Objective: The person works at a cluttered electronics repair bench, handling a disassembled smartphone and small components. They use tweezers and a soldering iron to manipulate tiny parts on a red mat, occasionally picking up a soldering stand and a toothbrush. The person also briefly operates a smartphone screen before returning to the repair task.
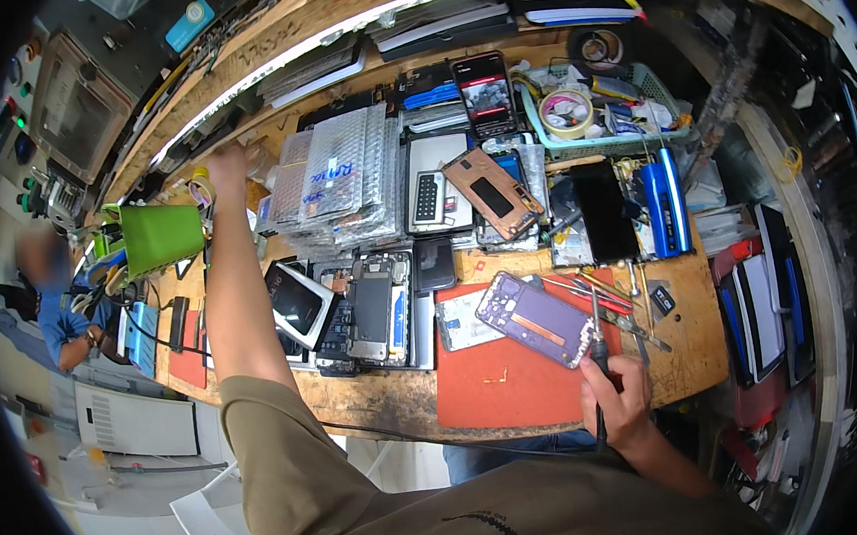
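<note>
My right hand (618,393) is closed around the black handle of a soldering iron (599,353), whose metal tip points up and away from me. Just left of the iron lies a purple phone frame (511,311) with a copper-coloured strip along it. It rests partly over a silver phone part (464,323) on an orange mat (477,393). A small gold flex piece (497,375) sits on the same mat. My left arm stretches to the far left of the bench, where my left hand (227,166) is beside a yellow tape roll (201,188); its fingers are hard to make out.
Bubble-wrapped packs (337,169) are stacked at the middle back. Opened phones (380,311) lie left of the mat, tweezers and screwdrivers (610,300) right of it. A green bin (162,236) stands far left, a teal basket (628,134) back right. Another person (64,313) is at left.
</note>
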